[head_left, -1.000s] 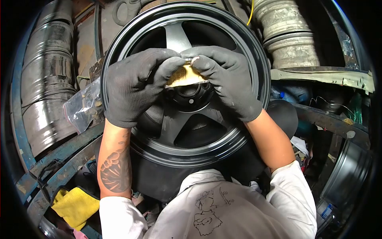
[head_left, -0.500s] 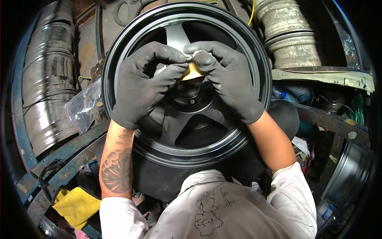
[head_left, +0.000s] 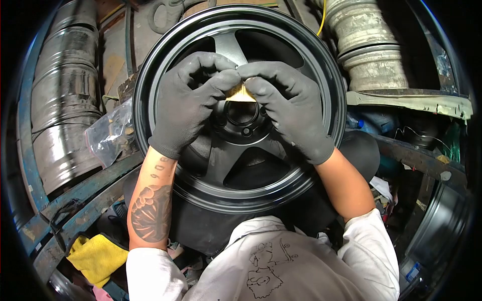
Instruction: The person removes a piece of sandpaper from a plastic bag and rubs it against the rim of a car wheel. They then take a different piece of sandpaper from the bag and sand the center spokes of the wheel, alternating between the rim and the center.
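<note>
I had the left glove (head_left: 186,103) and right glove (head_left: 296,108) pinching the gold foil-like piece (head_left: 241,97) by fingertips above the five-spoke wheel's hub (head_left: 246,132); thick fingertips and scant purchase risked a slip or tear.

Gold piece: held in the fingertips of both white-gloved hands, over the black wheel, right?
No, the head view shows dark grey gloves, not white. The rest stands: left hand and right hand hold the gold piece in their fingertips, over the black wheel.
</note>
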Tool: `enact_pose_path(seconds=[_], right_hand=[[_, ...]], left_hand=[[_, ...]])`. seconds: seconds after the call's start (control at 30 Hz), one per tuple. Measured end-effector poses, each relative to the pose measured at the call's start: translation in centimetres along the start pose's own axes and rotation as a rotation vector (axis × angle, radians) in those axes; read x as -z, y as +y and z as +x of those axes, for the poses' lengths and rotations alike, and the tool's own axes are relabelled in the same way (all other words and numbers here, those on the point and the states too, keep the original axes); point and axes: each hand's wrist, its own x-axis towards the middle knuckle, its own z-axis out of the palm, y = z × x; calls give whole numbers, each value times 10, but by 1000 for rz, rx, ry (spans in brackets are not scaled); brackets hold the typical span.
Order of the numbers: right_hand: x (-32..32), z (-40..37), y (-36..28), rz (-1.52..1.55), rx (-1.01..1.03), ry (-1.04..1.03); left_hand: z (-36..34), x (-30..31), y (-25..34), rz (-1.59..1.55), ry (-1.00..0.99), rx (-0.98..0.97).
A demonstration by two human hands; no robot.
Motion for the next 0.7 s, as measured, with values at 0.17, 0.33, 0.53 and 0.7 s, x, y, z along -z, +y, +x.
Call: enact_pose_path(seconds=[0.17, 0.33, 0.53, 0.7], right_hand=[[4, 4, -5, -134, -141, 32], [6, 7, 10, -266, 101, 54], [-6, -6, -2, -187, -96, 15], [-3, -2, -11, -376, -287, -116]], left_hand=[[0, 3, 0, 55, 24, -5], [1, 5, -3, 80, -33, -64], [3, 5, -9, -71, 58, 27], [2, -2, -9, 168, 63, -102]])
